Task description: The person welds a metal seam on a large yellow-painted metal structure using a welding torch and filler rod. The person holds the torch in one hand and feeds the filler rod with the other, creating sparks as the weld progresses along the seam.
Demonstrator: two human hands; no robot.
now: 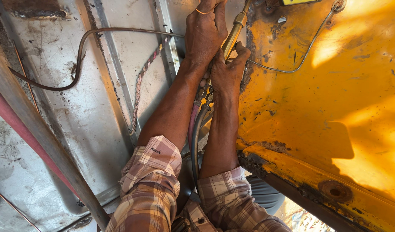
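Head view: both hands reach up between a grey, grimy sheet-metal panel (77, 111) and a rusted, chipped yellow-painted metal body panel (335, 107). The left hand (206, 32) is wrapped closed, fingers curled tight around the upper part of a brass-coloured torch tube with a hexagonal fitting (237, 25); a thin ring shows on one finger at the top edge. The right hand (227, 73) sits just below it, fingers closed around the torch's lower body where the valves lie, thumb pressed up against the tube. So the brass torch stands nearly upright in the narrow gap between the two panels, gripped by both hands, its tip out of sight above the frame.

A red rubber hose (192, 124) and a dark blue-grey rubber hose (198, 137) hang from the torch base down between the forearms and the plaid shirt sleeves (154, 184).

As for progress, no flame, glow or fresh cut shows, so I judge the work on the metal as not yet visibly under way; the torch is only held in place.

Room is tight: the yellow panel's rusted edge touches the right hand's side, a grey raised rib (169, 43) lies just left of the left wrist, and a thin bent wire (300, 56) and a brown curved tube (81, 56) cross nearby. A grey diagonal bar (47, 141) crosses the lower left, well apart from the hands.
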